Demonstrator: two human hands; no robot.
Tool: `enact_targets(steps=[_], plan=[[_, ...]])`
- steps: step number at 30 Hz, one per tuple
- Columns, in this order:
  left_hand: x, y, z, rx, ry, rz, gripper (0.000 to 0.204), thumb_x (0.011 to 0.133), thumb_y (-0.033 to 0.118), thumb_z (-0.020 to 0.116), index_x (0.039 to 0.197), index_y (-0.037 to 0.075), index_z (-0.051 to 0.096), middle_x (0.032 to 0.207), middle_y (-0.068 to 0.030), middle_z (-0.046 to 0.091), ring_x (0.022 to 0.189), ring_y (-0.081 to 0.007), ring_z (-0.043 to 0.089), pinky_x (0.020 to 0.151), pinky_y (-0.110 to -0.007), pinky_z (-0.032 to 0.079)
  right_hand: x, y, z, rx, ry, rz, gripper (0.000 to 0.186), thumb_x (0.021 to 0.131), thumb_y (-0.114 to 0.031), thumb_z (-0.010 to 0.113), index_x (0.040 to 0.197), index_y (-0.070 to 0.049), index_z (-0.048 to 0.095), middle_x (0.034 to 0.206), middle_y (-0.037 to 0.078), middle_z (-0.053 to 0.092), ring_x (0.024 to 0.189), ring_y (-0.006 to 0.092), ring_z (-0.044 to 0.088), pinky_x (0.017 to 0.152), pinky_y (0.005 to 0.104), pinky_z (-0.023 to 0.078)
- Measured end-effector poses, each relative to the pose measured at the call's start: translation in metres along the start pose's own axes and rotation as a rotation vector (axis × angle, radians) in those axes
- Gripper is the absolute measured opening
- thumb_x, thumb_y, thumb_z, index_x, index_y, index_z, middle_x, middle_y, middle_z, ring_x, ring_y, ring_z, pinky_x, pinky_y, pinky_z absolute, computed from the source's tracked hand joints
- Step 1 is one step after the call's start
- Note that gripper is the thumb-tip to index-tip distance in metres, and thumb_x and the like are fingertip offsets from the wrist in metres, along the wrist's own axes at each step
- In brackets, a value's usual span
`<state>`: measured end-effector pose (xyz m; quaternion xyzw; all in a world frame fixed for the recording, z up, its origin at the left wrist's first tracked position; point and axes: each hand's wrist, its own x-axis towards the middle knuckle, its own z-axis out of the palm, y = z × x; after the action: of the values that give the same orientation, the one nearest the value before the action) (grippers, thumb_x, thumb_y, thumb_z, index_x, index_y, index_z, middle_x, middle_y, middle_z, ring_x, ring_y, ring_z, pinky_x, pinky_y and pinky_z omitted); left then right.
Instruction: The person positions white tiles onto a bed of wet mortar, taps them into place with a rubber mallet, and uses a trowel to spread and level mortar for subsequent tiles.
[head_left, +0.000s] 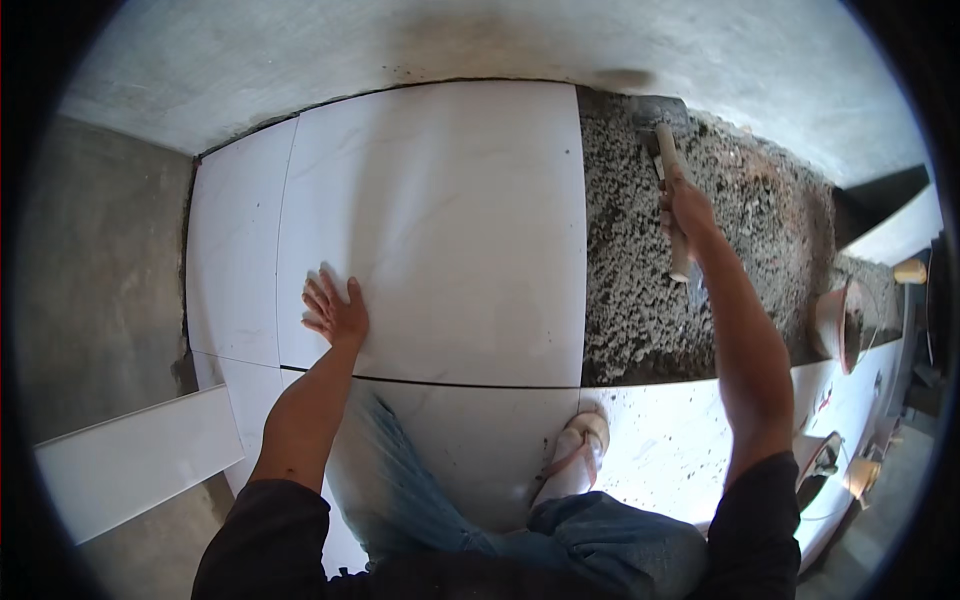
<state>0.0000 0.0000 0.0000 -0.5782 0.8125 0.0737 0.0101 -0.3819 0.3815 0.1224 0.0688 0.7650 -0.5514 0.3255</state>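
Observation:
My left hand (338,308) lies flat, fingers spread, on a large white marble-look tile (460,240). A dark gap runs along that tile's near edge. To the right, my right hand (690,212) is closed round the wooden handle of a trowel (661,112). Its grey blade shows at the far end, over a bed of rough grey mortar (640,310) beside the tile; my hand and the handle hide much of the rest. Near the wall the mortar lies under the blade; whether they touch I cannot tell.
A grey wall (330,60) borders the far side. At the left, a loose white tile piece (140,455) juts out. Two buckets (832,325) stand at the right, and another white tile (900,228) leans behind. My sandalled foot (575,450) rests on nearer tiles.

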Motion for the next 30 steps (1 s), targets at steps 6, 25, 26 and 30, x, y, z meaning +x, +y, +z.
enact_targets(steps=[6, 25, 26, 30], plan=[[0.004, 0.001, -0.009, 0.046, -0.044, -0.107, 0.071, 0.095, 0.056, 0.037, 0.153, 0.024, 0.012, 0.16, -0.0073, 0.003, 0.147, -0.0292, 0.001, 0.111, -0.064, 0.001, 0.027, 0.019, 0.055, 0.045, 0.139, 0.173, 0.043, 0.097, -0.049, 0.043, 0.086, -0.009, 0.052, 0.065, 0.002, 0.048, 0.051, 0.0126, 0.045, 0.045, 0.0305, 0.04], [0.032, -0.084, -0.022, 0.004, -0.05, -0.255, 0.077, 0.092, 0.057, 0.039, 0.153, 0.018, 0.012, 0.159, -0.0081, 0.005, 0.147, -0.0272, 0.0, 0.115, -0.055, 0.0, -0.005, 0.058, 0.086, 0.189, -0.033, 0.178, 0.034, 0.1, -0.044, 0.038, 0.097, -0.012, 0.047, 0.057, -0.002, 0.038, 0.04, 0.0097, 0.04, 0.035, 0.0271, 0.036], [0.03, -0.09, -0.02, 0.0, -0.028, -0.24, 0.078, 0.092, 0.056, 0.041, 0.153, 0.017, 0.012, 0.159, -0.0081, 0.006, 0.147, -0.0274, 0.001, 0.116, -0.053, 0.0, -0.006, 0.056, 0.087, 0.093, 0.084, 0.204, 0.033, 0.101, -0.043, 0.039, 0.096, -0.011, 0.047, 0.057, -0.001, 0.038, 0.04, 0.0104, 0.04, 0.035, 0.0281, 0.034], [0.016, -0.109, -0.019, -0.01, -0.019, -0.153, 0.078, 0.092, 0.053, 0.045, 0.152, 0.015, 0.013, 0.159, -0.0081, 0.008, 0.147, -0.0275, 0.002, 0.118, -0.046, 0.002, -0.019, 0.02, 0.088, -0.214, 0.161, -0.04, 0.036, 0.101, -0.042, 0.04, 0.106, -0.008, 0.049, 0.061, 0.0, 0.041, 0.041, 0.0111, 0.041, 0.037, 0.0272, 0.037]])
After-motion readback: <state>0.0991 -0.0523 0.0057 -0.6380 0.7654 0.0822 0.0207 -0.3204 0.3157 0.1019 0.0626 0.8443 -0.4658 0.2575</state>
